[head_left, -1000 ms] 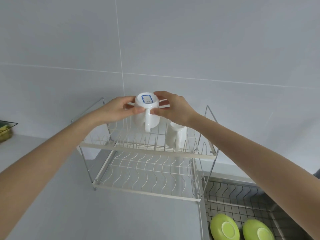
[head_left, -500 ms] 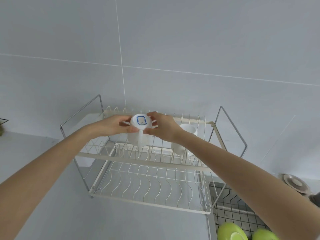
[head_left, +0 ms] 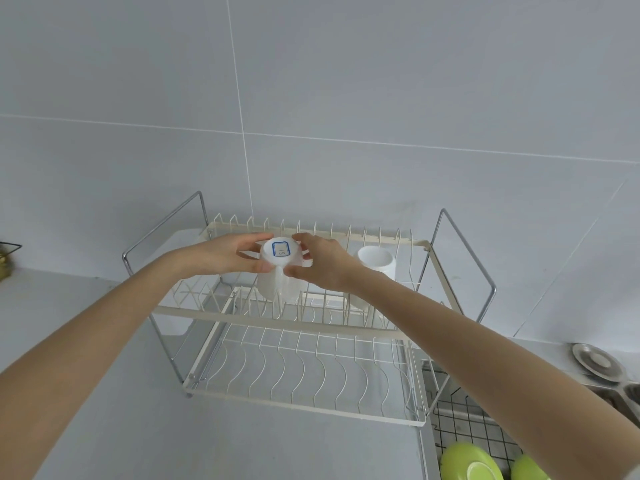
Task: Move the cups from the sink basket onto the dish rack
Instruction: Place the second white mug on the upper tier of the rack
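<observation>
Cups [head_left: 281, 271] [head_left: 375, 263]: two; green plates [head_left: 465, 462] [head_left: 528, 469]: two.

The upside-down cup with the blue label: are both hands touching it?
Touching. The head view shows the left hand and right hand fingertips pressed against opposite sides of the cup.

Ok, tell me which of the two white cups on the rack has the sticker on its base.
The left cup, held by both hands; the right cup shows none.

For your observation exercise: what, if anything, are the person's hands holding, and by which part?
Both hands, left hand and right hand, hold one upside-down white cup, fingers gripping its sides near the labelled base, over the dish rack upper tier.
</observation>
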A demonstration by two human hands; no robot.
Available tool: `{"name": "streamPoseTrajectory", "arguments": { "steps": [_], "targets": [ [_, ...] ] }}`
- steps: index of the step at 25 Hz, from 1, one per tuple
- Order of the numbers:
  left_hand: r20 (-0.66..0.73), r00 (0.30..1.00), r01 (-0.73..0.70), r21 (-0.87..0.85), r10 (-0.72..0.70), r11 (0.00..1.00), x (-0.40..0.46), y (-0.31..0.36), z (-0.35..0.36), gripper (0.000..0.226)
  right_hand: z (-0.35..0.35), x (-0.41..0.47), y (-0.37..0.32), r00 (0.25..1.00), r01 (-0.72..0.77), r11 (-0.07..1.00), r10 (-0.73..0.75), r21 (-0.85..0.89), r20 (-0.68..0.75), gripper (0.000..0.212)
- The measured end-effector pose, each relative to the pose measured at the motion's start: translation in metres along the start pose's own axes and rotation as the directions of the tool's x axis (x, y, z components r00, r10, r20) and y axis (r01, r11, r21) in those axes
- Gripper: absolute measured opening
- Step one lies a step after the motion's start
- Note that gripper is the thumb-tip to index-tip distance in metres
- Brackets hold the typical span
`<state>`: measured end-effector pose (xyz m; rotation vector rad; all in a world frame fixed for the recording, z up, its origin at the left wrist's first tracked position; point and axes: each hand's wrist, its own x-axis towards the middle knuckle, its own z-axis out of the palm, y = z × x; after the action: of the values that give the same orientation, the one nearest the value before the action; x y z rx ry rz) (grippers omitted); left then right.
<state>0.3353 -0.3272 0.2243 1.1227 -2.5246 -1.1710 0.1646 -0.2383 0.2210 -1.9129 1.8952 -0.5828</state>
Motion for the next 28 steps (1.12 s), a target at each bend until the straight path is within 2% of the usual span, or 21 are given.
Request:
{"name": "streamPoseTrajectory", "arguments": {
  "steps": [2, 4, 6, 8, 11, 18, 28],
  "targets": [
    [0.007, 1.000, -0.009, 0.034, 0.009, 0.999, -0.005, 0.008, -0.002, 0.052, -0.005, -0.005, 0.000, 1.000, 0.009, 0.997, -0.008, -0.077, 0.018, 0.068],
    [-0.016, 1.000, 0.010, 0.089, -0.009, 0.996, -0.011, 0.019, -0.004, 0.057, -0.015, -0.014, 0.000, 1.000, 0.030, 0.989, -0.028, -0.147, 0.010, 0.065],
    [-0.052, 0.998, 0.035, 0.265, -0.022, 0.964, -0.017, 0.035, -0.004, 0.064, -0.027, -0.027, -0.001, 0.998, 0.054, 0.975, -0.055, -0.215, -0.001, 0.062],
    [-0.106, 0.994, 0.017, 0.454, 0.036, 0.891, -0.026, 0.054, 0.000, 0.065, -0.041, -0.044, -0.001, 0.997, 0.068, 0.957, -0.078, -0.283, -0.023, 0.061],
    [-0.131, 0.982, -0.037, 0.580, 0.138, 0.814, -0.041, 0.087, 0.009, 0.065, -0.060, -0.073, 0.002, 0.996, 0.052, 0.930, -0.076, -0.365, -0.052, 0.062],
    [-0.140, 0.951, -0.102, 0.697, 0.274, 0.709, -0.063, 0.150, 0.050, 0.067, -0.099, -0.153, 0.020, 0.984, -0.036, 0.896, -0.045, -0.442, -0.171, 0.064],
    [-0.058, 0.954, -0.157, 0.739, 0.294, 0.655, -0.058, 0.225, 0.133, 0.067, -0.136, -0.236, 0.084, 0.978, -0.158, 0.877, 0.075, -0.454, -0.195, 0.064]
  ]
}}
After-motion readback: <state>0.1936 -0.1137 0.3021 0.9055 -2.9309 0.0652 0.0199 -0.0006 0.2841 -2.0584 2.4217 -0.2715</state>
